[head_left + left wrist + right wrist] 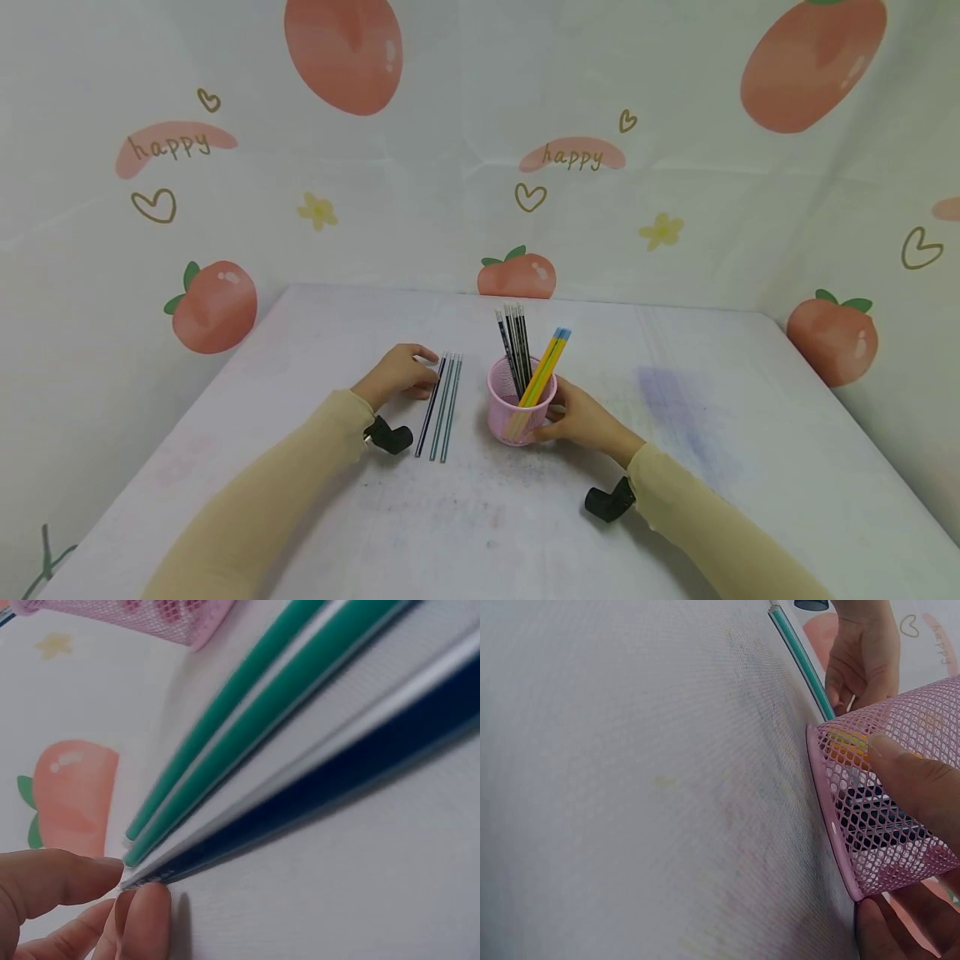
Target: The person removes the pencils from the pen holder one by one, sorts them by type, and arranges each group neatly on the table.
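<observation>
Three slim pencils lie side by side on the table: a dark blue pencil [427, 419] on the left and two green pencils [449, 417] beside it. My left hand [401, 371] is at the far end of the dark blue one. In the left wrist view, thumb and fingertip pinch that pencil's tip. A pink mesh pen cup [501, 421] stands upright to their right. It holds several black pencils [514, 346] and yellow pencils [545, 367] with blue ends. My right hand [581, 421] grips the cup from its right side, thumb against the mesh.
The white table [450, 533] has faint smudges and a bluish-purple stain [678, 408] on the right. A white cloth backdrop [450, 225] with peach prints rises behind and at the sides. Black wrist cameras [392, 437] sit under both cuffs.
</observation>
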Demonstrator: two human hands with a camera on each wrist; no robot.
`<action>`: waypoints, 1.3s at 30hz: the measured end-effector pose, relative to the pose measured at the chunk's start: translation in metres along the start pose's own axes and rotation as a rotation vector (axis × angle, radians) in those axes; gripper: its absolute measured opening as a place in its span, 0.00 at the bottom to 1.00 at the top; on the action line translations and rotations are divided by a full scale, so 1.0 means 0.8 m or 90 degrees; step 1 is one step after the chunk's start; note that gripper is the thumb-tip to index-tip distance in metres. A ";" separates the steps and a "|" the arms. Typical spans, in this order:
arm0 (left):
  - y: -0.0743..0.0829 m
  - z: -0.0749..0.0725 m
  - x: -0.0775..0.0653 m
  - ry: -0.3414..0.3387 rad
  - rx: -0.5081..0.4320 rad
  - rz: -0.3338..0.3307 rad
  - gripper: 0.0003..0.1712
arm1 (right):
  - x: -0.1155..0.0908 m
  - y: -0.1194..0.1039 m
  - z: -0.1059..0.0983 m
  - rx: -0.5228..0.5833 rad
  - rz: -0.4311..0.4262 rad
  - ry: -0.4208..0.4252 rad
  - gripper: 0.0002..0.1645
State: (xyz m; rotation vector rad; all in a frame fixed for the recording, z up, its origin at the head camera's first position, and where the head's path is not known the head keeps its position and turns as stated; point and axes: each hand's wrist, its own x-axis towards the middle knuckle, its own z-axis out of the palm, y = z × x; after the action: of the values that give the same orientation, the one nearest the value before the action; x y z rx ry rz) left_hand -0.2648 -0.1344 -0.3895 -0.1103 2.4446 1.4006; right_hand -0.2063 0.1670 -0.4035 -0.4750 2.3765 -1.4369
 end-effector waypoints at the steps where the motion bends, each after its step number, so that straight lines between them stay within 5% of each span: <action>1: 0.001 -0.001 0.000 0.003 0.000 -0.002 0.25 | 0.000 0.000 0.000 -0.003 -0.002 -0.001 0.58; 7: 0.015 -0.008 -0.005 0.017 -0.038 0.000 0.22 | 0.000 0.002 0.000 -0.010 -0.001 0.001 0.57; 16: 0.043 -0.009 -0.020 0.037 -0.095 0.059 0.22 | 0.001 0.003 0.001 -0.002 0.006 0.004 0.58; 24: 0.066 0.001 -0.037 0.046 -0.121 0.131 0.18 | -0.001 0.004 0.000 0.011 -0.028 -0.001 0.59; 39: 0.081 0.030 -0.044 0.015 -0.180 0.183 0.15 | 0.000 0.002 0.001 0.005 -0.023 0.000 0.59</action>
State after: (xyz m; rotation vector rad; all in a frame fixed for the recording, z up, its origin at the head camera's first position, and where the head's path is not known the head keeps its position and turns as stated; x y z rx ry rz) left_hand -0.2404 -0.0835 -0.3364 0.1680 2.3352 1.8732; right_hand -0.2060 0.1676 -0.4053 -0.5179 2.3721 -1.4608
